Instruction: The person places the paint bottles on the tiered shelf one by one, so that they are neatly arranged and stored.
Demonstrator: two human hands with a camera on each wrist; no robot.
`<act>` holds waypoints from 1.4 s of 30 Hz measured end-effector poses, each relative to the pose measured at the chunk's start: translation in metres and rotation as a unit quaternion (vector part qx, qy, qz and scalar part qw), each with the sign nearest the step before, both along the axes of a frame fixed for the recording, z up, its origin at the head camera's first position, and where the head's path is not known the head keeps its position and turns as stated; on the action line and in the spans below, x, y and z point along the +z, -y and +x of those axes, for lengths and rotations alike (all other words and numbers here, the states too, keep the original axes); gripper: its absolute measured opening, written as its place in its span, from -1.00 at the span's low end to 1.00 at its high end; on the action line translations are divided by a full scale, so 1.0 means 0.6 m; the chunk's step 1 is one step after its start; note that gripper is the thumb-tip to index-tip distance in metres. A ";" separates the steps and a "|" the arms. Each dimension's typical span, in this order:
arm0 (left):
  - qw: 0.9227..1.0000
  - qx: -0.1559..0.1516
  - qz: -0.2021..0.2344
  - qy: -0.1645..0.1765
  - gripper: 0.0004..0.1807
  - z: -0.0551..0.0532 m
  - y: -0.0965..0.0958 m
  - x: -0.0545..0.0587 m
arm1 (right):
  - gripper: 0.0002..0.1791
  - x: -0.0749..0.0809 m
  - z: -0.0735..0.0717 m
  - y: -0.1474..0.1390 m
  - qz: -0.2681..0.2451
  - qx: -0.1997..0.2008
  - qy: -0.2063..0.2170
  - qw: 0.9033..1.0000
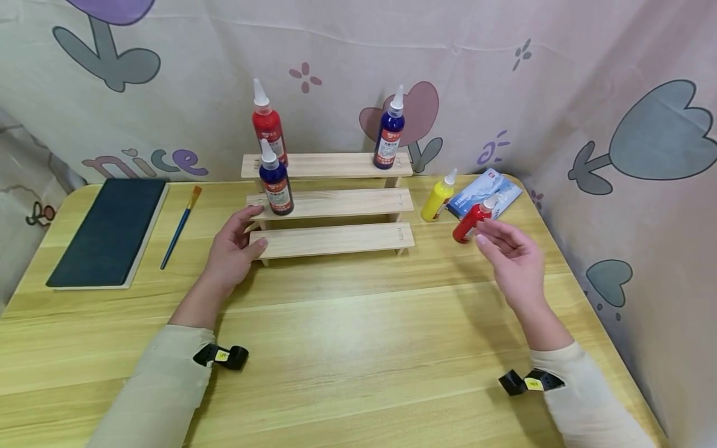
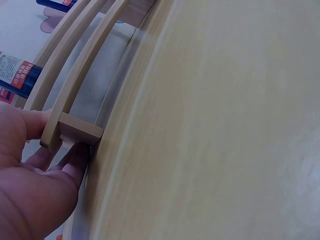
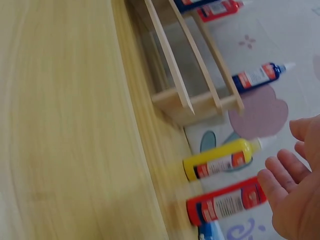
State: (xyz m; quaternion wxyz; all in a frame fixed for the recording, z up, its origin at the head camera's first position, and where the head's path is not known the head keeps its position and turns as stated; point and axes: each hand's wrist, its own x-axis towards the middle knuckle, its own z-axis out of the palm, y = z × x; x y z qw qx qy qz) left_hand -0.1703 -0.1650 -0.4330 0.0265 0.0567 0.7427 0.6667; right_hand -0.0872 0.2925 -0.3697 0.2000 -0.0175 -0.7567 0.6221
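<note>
A three-step wooden rack (image 1: 336, 241) stands at the back of the table. My left hand (image 1: 232, 249) holds its left end, thumb over the lowest step; in the left wrist view the fingers reach round the step's end (image 2: 80, 127). On the middle step stands a blue bottle (image 1: 277, 190); the top step bears a red bottle (image 1: 269, 127) at left and another blue bottle (image 1: 389, 137) at right. My right hand (image 1: 515, 261), fingers loosely bent and apart, hovers beside a smaller-looking red bottle (image 1: 469, 225). Its fingertips overlap that bottle's upper part in the right wrist view (image 3: 227, 202).
A yellow bottle (image 1: 437, 202) stands right of the rack, with a blue-and-white packet (image 1: 504, 198) behind the red bottle. On the left lie a dark notebook (image 1: 106, 233) and a paintbrush (image 1: 178, 236). A patterned curtain (image 1: 336, 37) hangs along the table's back and right edges.
</note>
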 end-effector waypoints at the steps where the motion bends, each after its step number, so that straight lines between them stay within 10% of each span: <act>1: 1.000 0.000 0.000 -0.001 -0.28 0.000 0.000 0.000 | -0.65 0.001 -0.001 -0.005 -0.011 -0.007 -0.007 1.000; 10: 1.000 0.000 0.003 -0.005 -0.28 0.001 0.001 -0.001 | -0.63 0.007 -0.028 -0.039 -0.035 -0.053 -0.047 0.997; 25: 1.000 -0.001 -0.001 0.003 -0.30 0.001 0.003 -0.004 | -0.48 -0.003 -0.084 -0.059 0.112 -0.054 0.143 0.982; 42: 1.000 0.001 -0.007 -0.010 -0.31 0.001 0.000 -0.001 | -0.71 -0.018 -0.098 -0.048 0.042 -0.053 0.097 0.993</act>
